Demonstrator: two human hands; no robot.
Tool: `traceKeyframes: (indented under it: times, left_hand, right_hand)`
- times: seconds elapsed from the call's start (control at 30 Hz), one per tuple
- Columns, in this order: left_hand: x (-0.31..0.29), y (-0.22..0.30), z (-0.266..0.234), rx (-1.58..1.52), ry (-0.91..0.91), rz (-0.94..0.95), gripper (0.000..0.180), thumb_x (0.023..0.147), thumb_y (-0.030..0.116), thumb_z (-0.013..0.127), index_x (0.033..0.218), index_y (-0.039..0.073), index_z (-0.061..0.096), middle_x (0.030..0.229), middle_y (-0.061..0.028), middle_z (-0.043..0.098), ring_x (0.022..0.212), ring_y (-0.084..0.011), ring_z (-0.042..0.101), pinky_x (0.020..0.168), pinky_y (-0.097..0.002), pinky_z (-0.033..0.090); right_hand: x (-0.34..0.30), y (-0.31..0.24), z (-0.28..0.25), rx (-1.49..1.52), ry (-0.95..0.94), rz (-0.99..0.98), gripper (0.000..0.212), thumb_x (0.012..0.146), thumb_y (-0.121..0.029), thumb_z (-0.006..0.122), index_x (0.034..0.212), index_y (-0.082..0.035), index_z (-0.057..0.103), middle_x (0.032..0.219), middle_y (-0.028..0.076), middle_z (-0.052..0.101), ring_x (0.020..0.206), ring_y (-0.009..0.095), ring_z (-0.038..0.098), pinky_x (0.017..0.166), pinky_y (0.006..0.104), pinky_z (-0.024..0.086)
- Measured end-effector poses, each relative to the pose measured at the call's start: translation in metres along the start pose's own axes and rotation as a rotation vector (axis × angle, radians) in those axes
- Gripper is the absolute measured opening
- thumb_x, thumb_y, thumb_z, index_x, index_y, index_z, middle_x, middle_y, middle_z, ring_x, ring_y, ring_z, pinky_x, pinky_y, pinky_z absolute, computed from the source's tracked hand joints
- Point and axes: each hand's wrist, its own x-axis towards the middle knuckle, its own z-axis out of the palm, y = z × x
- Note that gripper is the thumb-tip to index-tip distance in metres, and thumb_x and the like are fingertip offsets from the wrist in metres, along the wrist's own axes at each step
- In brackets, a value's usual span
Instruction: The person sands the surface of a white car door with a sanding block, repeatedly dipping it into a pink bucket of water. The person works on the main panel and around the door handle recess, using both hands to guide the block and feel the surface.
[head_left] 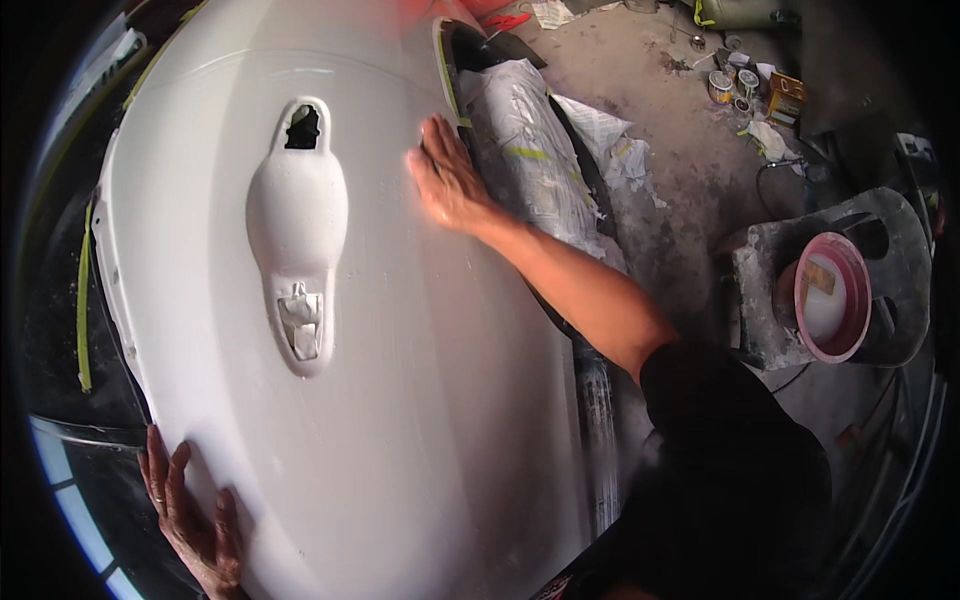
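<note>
Both hands lie flat and apart on one white car panel (400,400).
Right hand (448,180) beside masked trim; left hand (195,520) at the lower edge; one pink-rimmed bucket (832,297) off right.

A pink-rimmed tub (832,297) sits in a grey stand (890,250); small tins (733,84), possibly paint, crowd the floor's (680,150) far edge.

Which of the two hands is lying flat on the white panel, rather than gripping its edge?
The right hand, palm flat near the panel's far edge; the left hand clasps its near lower edge.
</note>
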Motion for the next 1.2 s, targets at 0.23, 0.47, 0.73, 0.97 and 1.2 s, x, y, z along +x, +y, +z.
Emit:
traceKeyframes:
  times: [0.23,0.47,0.73,0.97,1.2]
  left_hand:
    - [-0.007,0.003,0.002,-0.019,0.022,-0.014,0.053,0.081,0.032,0.06,0.126,0.003,0.055,0.146,-0.0241,0.04,0.137,-0.04,0.036,0.116,-0.0567,0.013]
    - [0.004,0.012,0.002,-0.059,0.049,-0.008,0.053,0.079,0.032,0.063,0.123,0.002,0.057,0.146,-0.0227,0.041,0.137,-0.0381,0.037,0.116,-0.0557,0.013]
    - [0.0,0.009,0.002,-0.1,0.039,-0.035,0.052,0.077,0.033,0.065,0.12,0.002,0.06,0.145,-0.0229,0.042,0.137,-0.0381,0.038,0.116,-0.0548,0.015]
    - [0.002,0.017,-0.001,-0.079,0.052,-0.049,0.053,0.073,0.031,0.066,0.118,0.004,0.061,0.143,-0.023,0.043,0.135,-0.0385,0.039,0.116,-0.0544,0.018]
    - [0.002,0.019,-0.014,-0.075,0.024,-0.088,0.056,0.074,0.037,0.065,0.119,0.006,0.062,0.145,-0.0211,0.043,0.136,-0.0376,0.038,0.116,-0.0553,0.017]
  right_hand:
    - [-0.193,-0.084,-0.016,0.194,-0.158,-0.075,0.077,0.098,-0.041,0.04,0.149,0.006,0.009,0.155,0.03,0.009,0.145,0.041,0.011,0.118,0.0503,0.008]
    - [-0.005,-0.029,-0.026,0.127,-0.155,0.132,0.068,0.101,-0.038,0.032,0.149,0.006,0.012,0.155,0.028,0.011,0.145,0.04,0.013,0.119,0.0443,0.011]
    - [-0.098,-0.047,-0.017,0.075,-0.248,-0.08,0.071,0.1,-0.041,0.033,0.151,0.001,0.01,0.157,0.026,0.01,0.147,0.038,0.008,0.119,0.0455,0.005]
    - [-0.095,-0.05,-0.006,0.063,-0.164,0.04,0.068,0.098,-0.029,0.039,0.149,0.007,0.013,0.155,0.029,0.011,0.145,0.042,0.013,0.118,0.0488,0.01]
    - [-0.068,-0.027,-0.012,0.144,-0.172,0.039,0.07,0.1,-0.04,0.034,0.15,0.005,0.012,0.156,0.028,0.012,0.146,0.04,0.009,0.119,0.0476,0.007]
